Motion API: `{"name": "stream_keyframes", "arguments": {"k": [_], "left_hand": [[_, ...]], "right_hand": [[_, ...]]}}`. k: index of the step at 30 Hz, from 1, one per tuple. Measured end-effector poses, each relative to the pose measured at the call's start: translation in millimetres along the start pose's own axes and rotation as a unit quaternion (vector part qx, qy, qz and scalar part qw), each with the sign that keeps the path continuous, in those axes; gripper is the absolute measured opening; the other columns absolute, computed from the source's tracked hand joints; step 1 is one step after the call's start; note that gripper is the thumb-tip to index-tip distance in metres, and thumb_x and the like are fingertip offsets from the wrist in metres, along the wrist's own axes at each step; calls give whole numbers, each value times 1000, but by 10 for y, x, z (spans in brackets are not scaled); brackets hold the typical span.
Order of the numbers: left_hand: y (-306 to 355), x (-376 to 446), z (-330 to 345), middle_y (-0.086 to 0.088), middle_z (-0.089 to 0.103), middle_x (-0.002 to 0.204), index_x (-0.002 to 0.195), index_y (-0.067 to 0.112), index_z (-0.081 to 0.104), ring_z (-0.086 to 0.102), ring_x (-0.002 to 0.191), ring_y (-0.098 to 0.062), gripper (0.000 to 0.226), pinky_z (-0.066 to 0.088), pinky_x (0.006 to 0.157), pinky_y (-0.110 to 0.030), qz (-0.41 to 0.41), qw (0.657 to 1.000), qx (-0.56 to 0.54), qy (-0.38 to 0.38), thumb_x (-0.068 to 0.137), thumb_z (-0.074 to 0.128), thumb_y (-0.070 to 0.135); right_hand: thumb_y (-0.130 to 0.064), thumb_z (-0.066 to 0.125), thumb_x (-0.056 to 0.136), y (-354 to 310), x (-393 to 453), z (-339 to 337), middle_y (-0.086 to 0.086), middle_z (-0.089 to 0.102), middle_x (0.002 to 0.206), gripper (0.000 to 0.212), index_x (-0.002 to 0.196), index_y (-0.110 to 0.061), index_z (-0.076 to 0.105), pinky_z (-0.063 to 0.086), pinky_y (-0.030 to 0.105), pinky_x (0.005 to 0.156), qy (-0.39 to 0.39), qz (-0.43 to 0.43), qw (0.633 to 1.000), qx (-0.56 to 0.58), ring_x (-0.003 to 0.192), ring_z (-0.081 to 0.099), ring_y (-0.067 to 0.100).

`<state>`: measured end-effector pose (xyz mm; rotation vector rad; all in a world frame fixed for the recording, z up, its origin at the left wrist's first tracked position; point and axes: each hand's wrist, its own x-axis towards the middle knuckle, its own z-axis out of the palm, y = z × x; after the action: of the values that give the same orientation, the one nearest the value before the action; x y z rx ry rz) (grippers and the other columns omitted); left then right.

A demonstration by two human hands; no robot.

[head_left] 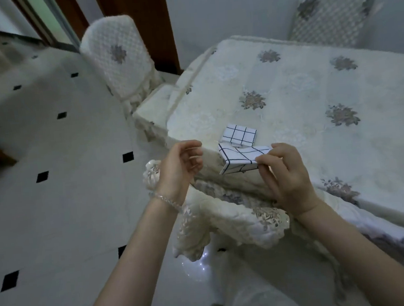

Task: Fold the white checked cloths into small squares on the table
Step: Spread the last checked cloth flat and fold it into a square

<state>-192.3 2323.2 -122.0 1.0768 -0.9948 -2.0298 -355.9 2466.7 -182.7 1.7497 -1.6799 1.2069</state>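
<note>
A folded white cloth with dark check lines (239, 159) is held in the air over the table's near corner. My right hand (287, 174) pinches its right edge between thumb and fingers. A second checked cloth (239, 134), folded into a small square, lies flat on the table just behind the held one. My left hand (181, 166) hovers to the left of the held cloth with fingers loosely curled, holding nothing and not touching it.
The table (314, 108) wears a cream embroidered cover with grey flower patches, its edge hanging down at the near corner. Two covered chairs stand by it, one at the left (116, 55) and one at the back right (335, 16). White floor tiles spread to the left.
</note>
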Motion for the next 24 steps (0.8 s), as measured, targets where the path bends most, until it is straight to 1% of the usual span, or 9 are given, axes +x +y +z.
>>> {"name": "stream_keyframes", "arguments": {"k": [3, 6, 9, 12, 16, 18, 19, 22, 24], "left_hand": [[43, 417, 19, -1, 55, 63, 82, 6, 61, 48, 53, -12, 21, 43, 57, -21, -14, 999, 22, -21, 91, 43, 14], [116, 889, 86, -2, 56, 64, 80, 8, 63, 48, 53, -12, 20, 44, 56, -21, -29, 997, 67, -40, 89, 46, 15], [192, 1351, 188, -2, 59, 64, 77, 9, 65, 50, 55, -14, 20, 45, 57, -23, -45, 990, 114, -67, 88, 49, 15], [201, 1801, 301, -2, 62, 70, 81, 9, 66, 53, 62, -16, 15, 47, 62, -25, -33, 971, 208, -110, 89, 53, 14], [93, 2263, 390, 1, 64, 101, 101, 16, 64, 58, 90, -11, 15, 47, 78, -21, 47, 912, 365, -179, 88, 57, 13], [20, 2450, 416, 6, 61, 114, 108, 22, 62, 55, 104, -7, 23, 45, 85, -18, 77, 875, 420, -227, 86, 61, 15], [-19, 2546, 433, 10, 59, 117, 109, 25, 61, 52, 109, -5, 26, 43, 88, -18, 82, 855, 443, -255, 85, 63, 17], [-163, 2805, 468, 16, 60, 112, 109, 31, 60, 53, 107, -2, 30, 39, 84, -14, 98, 796, 508, -312, 81, 68, 24], [-274, 2972, 509, 9, 65, 100, 101, 23, 62, 58, 94, -6, 21, 44, 78, -19, 112, 771, 535, -326, 81, 69, 24]], "right_hand": [[-8, 49, 97, 158, 90, 236, 5, 44, 96, 8, 103, -6, 54, 45, 39, 91, 6, 22, 1000, -20, 89, 48, 30], [-4, 53, 93, 417, 219, 522, 9, 49, 94, 9, 102, -4, 56, 47, 41, 79, -14, 56, 998, -36, 87, 50, 30], [-2, 53, 91, 689, 323, 766, 12, 53, 88, 10, 97, 0, 61, 47, 40, 68, -71, 156, 985, -22, 80, 51, 26], [3, 56, 90, 939, 404, 953, 9, 51, 90, 8, 94, 0, 61, 47, 36, 68, -102, 246, 964, 3, 81, 49, 21], [-2, 59, 92, 1211, 514, 1092, 0, 47, 95, 9, 96, -10, 60, 40, 19, 71, -138, 338, 930, 28, 81, 48, 12], [-10, 57, 94, 1338, 574, 1132, -1, 49, 97, 7, 97, -17, 58, 40, 20, 71, -171, 379, 909, 32, 82, 50, 12], [-12, 55, 94, 1404, 599, 1151, -1, 52, 95, 8, 95, -19, 56, 41, 24, 71, -185, 394, 900, 34, 82, 50, 14], [-11, 54, 94, 1550, 665, 1201, 2, 56, 82, 10, 89, -20, 53, 41, 35, 69, -191, 443, 874, 62, 78, 51, 20], [-11, 55, 92, 1659, 703, 1246, 1, 59, 82, 7, 90, -18, 56, 42, 30, 69, -175, 477, 857, 79, 78, 54, 17]]}}
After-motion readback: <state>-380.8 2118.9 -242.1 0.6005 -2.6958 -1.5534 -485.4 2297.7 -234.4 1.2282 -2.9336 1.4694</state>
